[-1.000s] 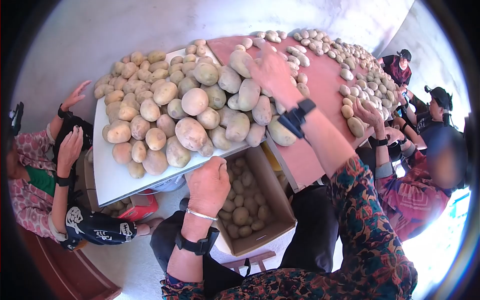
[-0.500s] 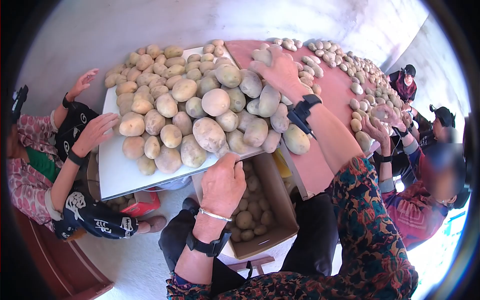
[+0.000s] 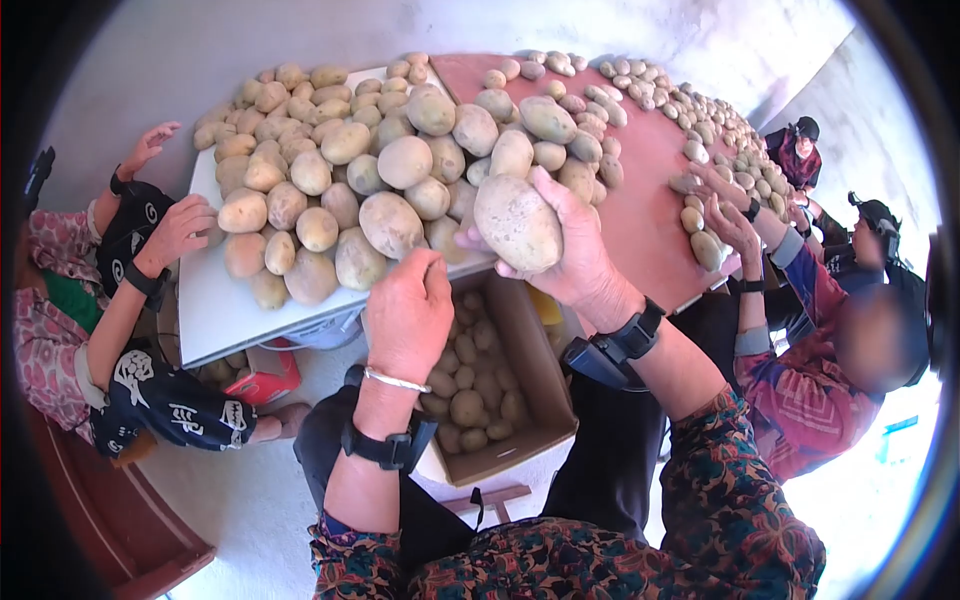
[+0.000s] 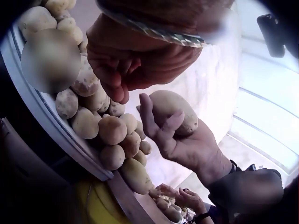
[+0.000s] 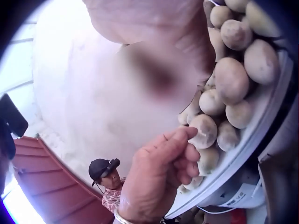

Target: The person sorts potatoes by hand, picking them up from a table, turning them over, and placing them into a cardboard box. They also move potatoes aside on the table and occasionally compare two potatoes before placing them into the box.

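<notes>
A large pale potato [image 3: 518, 222] is gripped in the right hand [image 3: 585, 262], held up over the near edge of the potato pile [image 3: 405, 162]. The left wrist view shows the fingers and thumb of the right hand [image 4: 194, 151] curled round that potato [image 4: 170, 109]. Just left of it, near the white board's front edge, the left hand [image 3: 408, 312] has its fingers curled with nothing visible between them. In the right wrist view the left hand [image 5: 161, 172] also shows bent, empty fingers in front of the potatoes [image 5: 232, 80].
Below the table edge stands a cardboard box [image 3: 545, 375] with several potatoes inside. Smaller potatoes [image 3: 665, 90] lie along the red tabletop [image 3: 650, 165]. One person [image 3: 70, 330] sits at the left; others [image 3: 820, 380] sit at the right. A red carton [image 3: 270, 375] is under the white board.
The right hand has come back from the far side of the pile toward the body and now holds a large potato. The left hand stays curled near the board's edge.
</notes>
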The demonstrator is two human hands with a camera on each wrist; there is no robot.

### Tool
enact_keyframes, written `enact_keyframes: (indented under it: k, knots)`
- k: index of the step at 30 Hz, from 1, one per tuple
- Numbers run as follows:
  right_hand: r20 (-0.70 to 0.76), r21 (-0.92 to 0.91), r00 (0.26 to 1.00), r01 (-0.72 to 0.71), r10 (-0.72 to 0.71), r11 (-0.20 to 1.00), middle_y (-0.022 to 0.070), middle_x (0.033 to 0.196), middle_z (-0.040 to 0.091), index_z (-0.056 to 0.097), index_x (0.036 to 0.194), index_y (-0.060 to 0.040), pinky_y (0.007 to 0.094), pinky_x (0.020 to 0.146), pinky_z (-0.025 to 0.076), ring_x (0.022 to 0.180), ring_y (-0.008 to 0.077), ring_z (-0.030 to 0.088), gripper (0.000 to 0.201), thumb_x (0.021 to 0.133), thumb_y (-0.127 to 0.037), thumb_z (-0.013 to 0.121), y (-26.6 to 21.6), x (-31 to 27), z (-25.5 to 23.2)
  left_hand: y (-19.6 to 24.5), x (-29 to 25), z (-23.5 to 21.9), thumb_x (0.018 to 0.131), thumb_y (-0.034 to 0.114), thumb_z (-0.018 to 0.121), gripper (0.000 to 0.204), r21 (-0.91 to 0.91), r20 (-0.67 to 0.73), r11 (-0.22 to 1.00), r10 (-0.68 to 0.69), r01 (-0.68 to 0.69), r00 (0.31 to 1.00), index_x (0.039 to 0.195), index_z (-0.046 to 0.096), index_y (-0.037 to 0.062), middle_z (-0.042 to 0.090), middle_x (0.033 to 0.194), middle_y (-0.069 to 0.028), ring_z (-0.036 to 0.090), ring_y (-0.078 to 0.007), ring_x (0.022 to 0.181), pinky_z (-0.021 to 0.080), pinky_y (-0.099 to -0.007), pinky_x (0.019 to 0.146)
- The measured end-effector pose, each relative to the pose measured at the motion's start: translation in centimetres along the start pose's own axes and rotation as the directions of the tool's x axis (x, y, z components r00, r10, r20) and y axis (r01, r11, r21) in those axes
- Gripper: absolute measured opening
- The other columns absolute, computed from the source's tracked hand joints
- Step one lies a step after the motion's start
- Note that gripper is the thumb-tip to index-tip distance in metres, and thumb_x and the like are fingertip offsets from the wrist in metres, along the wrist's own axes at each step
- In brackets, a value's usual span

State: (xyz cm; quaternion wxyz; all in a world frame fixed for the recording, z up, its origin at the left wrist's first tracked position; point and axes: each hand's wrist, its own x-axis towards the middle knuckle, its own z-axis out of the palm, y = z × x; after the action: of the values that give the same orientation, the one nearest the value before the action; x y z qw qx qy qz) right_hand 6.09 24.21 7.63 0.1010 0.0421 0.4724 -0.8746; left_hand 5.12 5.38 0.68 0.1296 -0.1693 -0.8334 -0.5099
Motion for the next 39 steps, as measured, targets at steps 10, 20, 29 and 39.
enact_keyframes:
  k: [10, 20, 29, 39]
  knots:
    - [-0.275, -0.068, 0.843, -0.498, 0.463, 0.865, 0.0177, 0.112, 0.061, 0.045, 0.132, -0.0054, 0.0296, 0.057, 0.055, 0.089, 0.0337, 0.070, 0.056, 0.095, -0.046, 0.058, 6.1, -2.2, -4.7, -0.7, 0.9, -0.7, 0.093, 0.013, 0.059, 0.014, -0.120, -0.039, 0.986, -0.118, 0.113, 0.992, 0.095, 0.067, 0.0020, 0.067, 0.075, -0.0114, 0.064, -0.0234, 0.068, 0.049, -0.0342, 0.061]
    - [0.226, -0.970, 0.737, 0.110, -0.637, -0.217, 0.0216, 0.080, 0.066, 0.056, 0.114, 0.0021, 0.0417, 0.064, 0.053, 0.070, 0.0343, 0.068, 0.036, 0.084, -0.017, 0.060, -3.2, 2.3, -3.4, -0.4, 0.7, -0.4, 0.093, 0.012, 0.060, 0.013, -0.121, 0.001, 0.979, -0.165, 0.163, 0.986, 0.096, 0.067, 0.0017, 0.066, 0.074, -0.0109, 0.063, -0.0207, 0.065, 0.049, -0.0329, 0.059]
    - [-0.063, -0.897, 0.812, -0.301, -0.581, -0.324, 0.0221, 0.114, 0.065, 0.055, 0.116, -0.0005, 0.0491, 0.089, 0.049, 0.111, 0.0373, 0.060, 0.051, 0.079, -0.033, 0.069, -10.4, 12.8, -7.5, -0.3, 1.0, -0.4, 0.090, 0.013, 0.063, 0.011, -0.114, -0.041, 0.980, -0.167, 0.161, 0.985, 0.094, 0.068, 0.0050, 0.068, 0.077, -0.0161, 0.068, -0.0332, 0.071, 0.052, -0.0396, 0.065]
    - [-0.135, -0.967, 0.760, 0.040, -0.635, 0.253, 0.0204, 0.119, 0.062, 0.054, 0.125, 0.0005, 0.0394, 0.084, 0.052, 0.104, 0.0307, 0.064, 0.061, 0.082, -0.039, 0.070, -9.6, 9.8, -6.1, -1.1, 1.4, -0.4, 0.094, 0.009, 0.059, 0.013, -0.065, -0.068, 0.995, -0.081, 0.076, 0.994, 0.097, 0.066, -0.0018, 0.067, 0.073, -0.0078, 0.064, -0.0128, 0.063, 0.050, -0.0283, 0.059]
